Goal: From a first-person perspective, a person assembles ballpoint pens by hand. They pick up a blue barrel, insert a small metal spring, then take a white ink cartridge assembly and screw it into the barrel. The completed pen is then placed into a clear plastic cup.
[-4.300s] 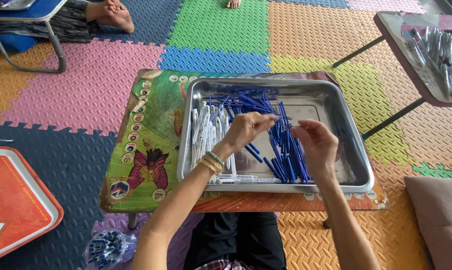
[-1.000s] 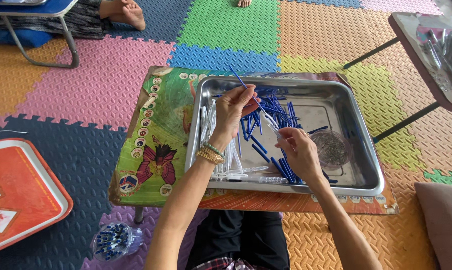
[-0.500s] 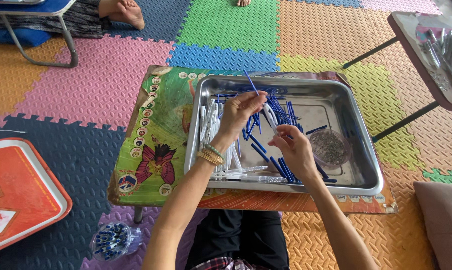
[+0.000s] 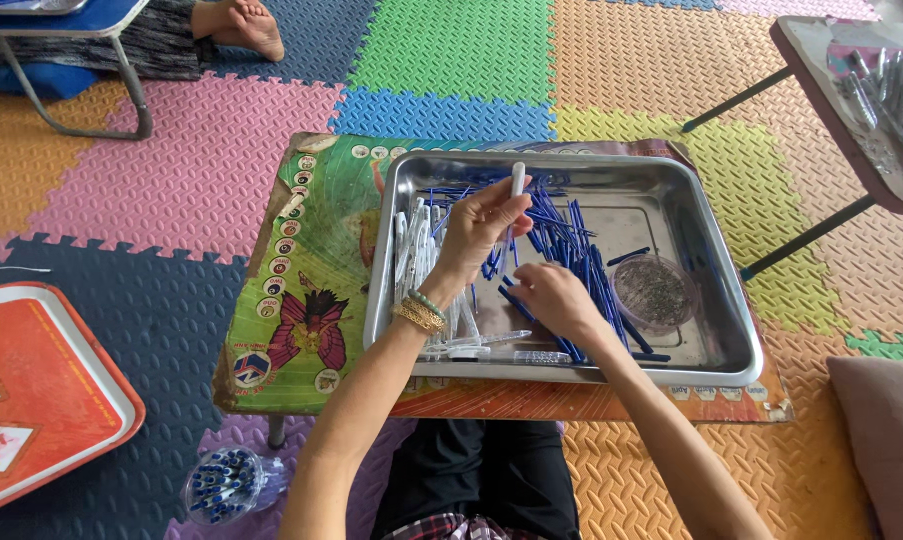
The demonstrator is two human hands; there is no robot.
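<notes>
A steel tray (image 4: pixel 716 268) rests on a low table with a green printed top (image 4: pixel 311 270). Inside lie several blue pen refills (image 4: pixel 571 245), clear white pen barrels (image 4: pixel 416 250) at the left, and a small round clear dish (image 4: pixel 654 292). My left hand (image 4: pixel 481 225) is raised over the tray and grips a white pen barrel (image 4: pixel 517 180) that points upward. My right hand (image 4: pixel 551 297) is lower, palm down on the blue refills, fingers closed around some of them.
An orange tray (image 4: pixel 31 390) sits on the floor at the left. A clear bag of blue parts (image 4: pixel 221 482) lies under the table's edge. Another low table (image 4: pixel 871 100) with wrapped items stands at upper right. Another person's foot (image 4: pixel 241 25) rests at the top.
My left hand formerly held a thin blue refill pointing up; now a white barrel stands in it. My right hand has dropped lower onto the refill pile.
</notes>
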